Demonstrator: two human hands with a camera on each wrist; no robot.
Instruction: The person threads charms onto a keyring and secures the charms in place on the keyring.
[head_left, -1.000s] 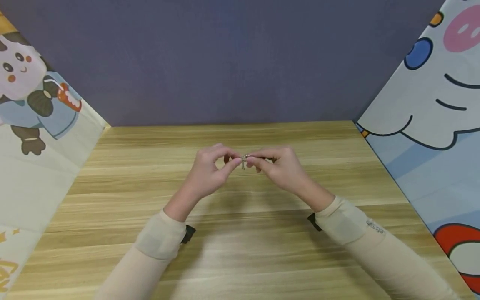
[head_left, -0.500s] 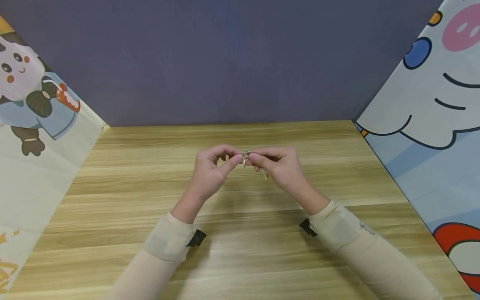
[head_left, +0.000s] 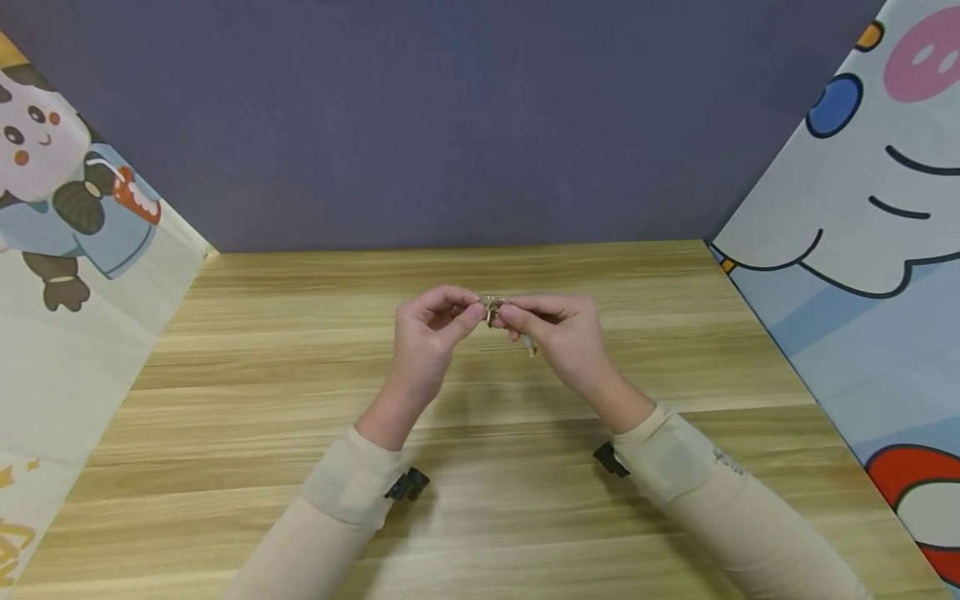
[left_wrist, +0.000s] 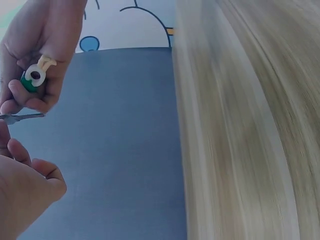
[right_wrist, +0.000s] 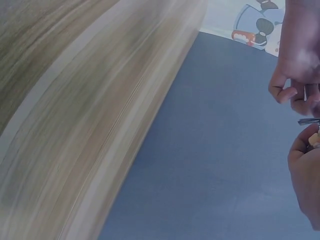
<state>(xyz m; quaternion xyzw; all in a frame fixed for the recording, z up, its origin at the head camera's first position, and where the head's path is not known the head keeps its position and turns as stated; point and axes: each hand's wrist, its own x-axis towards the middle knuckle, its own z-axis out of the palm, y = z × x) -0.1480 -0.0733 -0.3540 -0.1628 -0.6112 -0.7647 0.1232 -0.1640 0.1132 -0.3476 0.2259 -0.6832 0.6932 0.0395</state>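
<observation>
Above the tabletop, a small shiny metal piece (head_left: 491, 312), with what looks like a keychain's ring or clasp, sits between both hands' fingertips. My left hand (head_left: 424, 342) pinches it with thumb and index finger from the left. From the right, my right hand (head_left: 564, 335) pinches it the same way. A pale end (head_left: 529, 344) shows below the right hand. In the left wrist view, a green and white round charm (left_wrist: 34, 77) with a beige part lies against the right hand's curled fingers. Whether charm and metal join is hidden. The right wrist view catches a dark metal tip (right_wrist: 308, 121) between the hands.
A wood-grain table (head_left: 300, 417) lies under the hands. Behind it rises a dark blue-grey wall (head_left: 465, 125). Cartoon-printed panels flank the left (head_left: 82, 350) and right (head_left: 862, 275) sides. Each wrist wears a beige sleeve and a small black camera.
Both hands and the metal piece have shifted slightly up and away. The left forearm has swung right, turning the wrist. The pale end below the right hand has come into view.
</observation>
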